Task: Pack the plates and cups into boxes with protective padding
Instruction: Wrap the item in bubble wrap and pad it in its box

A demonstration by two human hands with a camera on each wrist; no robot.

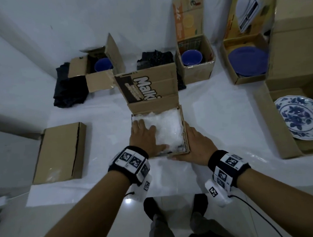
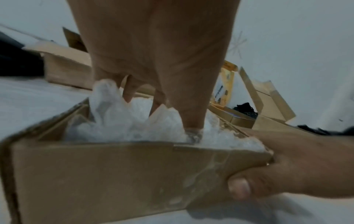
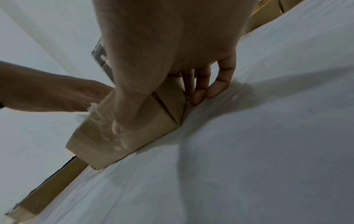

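Note:
A small open cardboard box (image 1: 177,153) sits in front of me, lid flap up, filled with white bubble-wrap padding (image 1: 168,126). My left hand (image 1: 145,135) lies flat on the padding's left side and presses it down. In the left wrist view its fingers (image 2: 130,91) sink into the padding (image 2: 118,121) behind the box wall (image 2: 114,174). My right hand (image 1: 194,143) grips the box's near right corner. The right wrist view shows its thumb (image 3: 122,118) on the front wall (image 3: 91,141) and its fingers on the side wall. What lies under the padding is hidden.
Two blue cups (image 1: 103,65) (image 1: 191,57) stand in open boxes at the back, beside dark cloths (image 1: 70,91). A blue plate (image 1: 248,60) lies in a yellow box. A blue-and-white floral plate (image 1: 299,119) lies in a box at the right. A closed flat box (image 1: 60,151) lies to the left.

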